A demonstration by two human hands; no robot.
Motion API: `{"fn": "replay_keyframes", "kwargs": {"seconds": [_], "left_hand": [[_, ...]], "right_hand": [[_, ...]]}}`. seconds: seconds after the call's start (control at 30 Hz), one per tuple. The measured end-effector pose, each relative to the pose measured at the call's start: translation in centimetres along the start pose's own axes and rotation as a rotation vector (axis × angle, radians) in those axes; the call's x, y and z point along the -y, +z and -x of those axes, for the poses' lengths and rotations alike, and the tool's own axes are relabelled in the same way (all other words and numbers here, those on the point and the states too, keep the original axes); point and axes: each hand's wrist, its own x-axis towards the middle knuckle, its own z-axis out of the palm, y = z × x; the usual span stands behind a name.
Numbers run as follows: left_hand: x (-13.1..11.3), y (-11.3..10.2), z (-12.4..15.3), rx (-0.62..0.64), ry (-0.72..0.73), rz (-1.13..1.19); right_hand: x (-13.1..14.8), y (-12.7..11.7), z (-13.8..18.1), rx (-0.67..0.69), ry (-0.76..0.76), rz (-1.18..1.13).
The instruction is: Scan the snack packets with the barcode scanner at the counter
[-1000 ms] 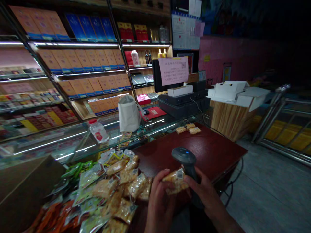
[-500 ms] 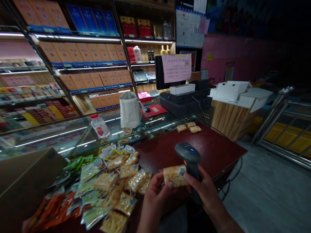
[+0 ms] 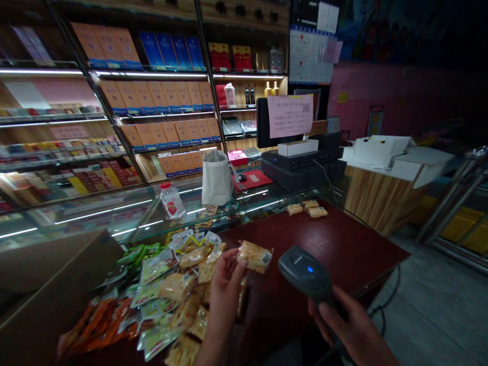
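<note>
Between its thumb and fingers, my left hand [image 3: 226, 277] pinches a clear-wrapped snack packet [image 3: 254, 256] with a small barcode label at its right end. My right hand [image 3: 339, 315] is wrapped round the handle of a dark barcode scanner [image 3: 307, 272], whose head shows a lit blue light and points left toward the packet. A gap separates scanner and packet. Left of my left hand lies a heap of similar snack packets [image 3: 177, 287], mixed with green-and-white pouches [image 3: 156, 330] and orange ones [image 3: 101, 325]. Several snack packets [image 3: 316, 212] lie at the far edge of the dark red table [image 3: 282, 234].
An open cardboard box [image 3: 57, 284] stands at the left. Behind the table, a glass counter carries a red-capped bottle [image 3: 172, 201] and a white bag [image 3: 216, 178]. A monitor [image 3: 263, 122] stands beyond, before stocked shelves. A metal railing [image 3: 455, 198] is at the right.
My left hand has lifted the packet up and left, away from the scanner. My right hand has moved the scanner right and lower, its head tilting. The camera view has shifted left.
</note>
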Motion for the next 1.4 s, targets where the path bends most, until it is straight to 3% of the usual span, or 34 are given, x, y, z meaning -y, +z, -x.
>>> {"fn": "replay_keyframes", "kwargs": {"seconds": [0.17, 0.47, 0.87, 1.17, 1.4], "left_hand": [[0.3, -0.1, -0.8, -0.011, 0.043, -0.017], [0.6, -0.1, -1.4, -0.024, 0.088, -0.075], [0.7, 1.1, -1.6, -0.024, 0.095, -0.094], [1.1, 3.1, -2.5, 0.010, 0.081, -0.145], [2.8, 5.4, -4.1, 0.038, 0.023, -0.082]], "right_hand": [[-0.1, -0.3, 0.1, 0.114, 0.039, 0.037], [-0.7, 0.0, 0.5, -0.014, 0.046, 0.156], [-0.9, -0.6, 0.0, -0.027, 0.029, 0.051], [-1.3, -1.9, -0.8, -0.030, -0.025, 0.000], [-1.6, -3.1, -1.9, -0.093, 0.001, -0.079]]}}
